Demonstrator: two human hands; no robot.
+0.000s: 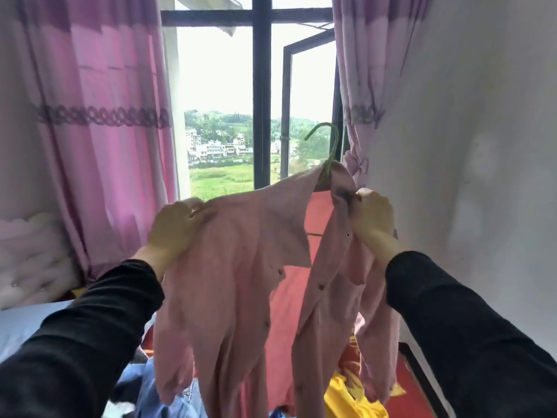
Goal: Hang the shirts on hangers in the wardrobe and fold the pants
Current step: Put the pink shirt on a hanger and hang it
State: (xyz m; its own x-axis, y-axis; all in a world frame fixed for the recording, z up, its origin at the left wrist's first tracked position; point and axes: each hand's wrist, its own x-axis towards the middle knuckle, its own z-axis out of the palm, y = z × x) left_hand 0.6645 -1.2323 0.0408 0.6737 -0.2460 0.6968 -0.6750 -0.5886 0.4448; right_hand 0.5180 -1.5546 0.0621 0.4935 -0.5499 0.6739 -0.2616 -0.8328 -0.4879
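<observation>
A pink button-up shirt [238, 267] hangs open in front of me on a green hanger [328, 152], whose hook sticks up above the collar. My left hand [174, 227] grips the shirt's left shoulder. My right hand [373, 218] pinches the collar and front placket on the right side. Most of the hanger is hidden inside the shirt. Both sleeves hang down toward the bed.
A red bedcover [404, 384] lies below with a yellow garment [352, 399] and blue clothes [168, 396] heaped on it. Ahead is a window [262, 101] between pink curtains [99, 122]. A white wall [482, 146] stands close on the right.
</observation>
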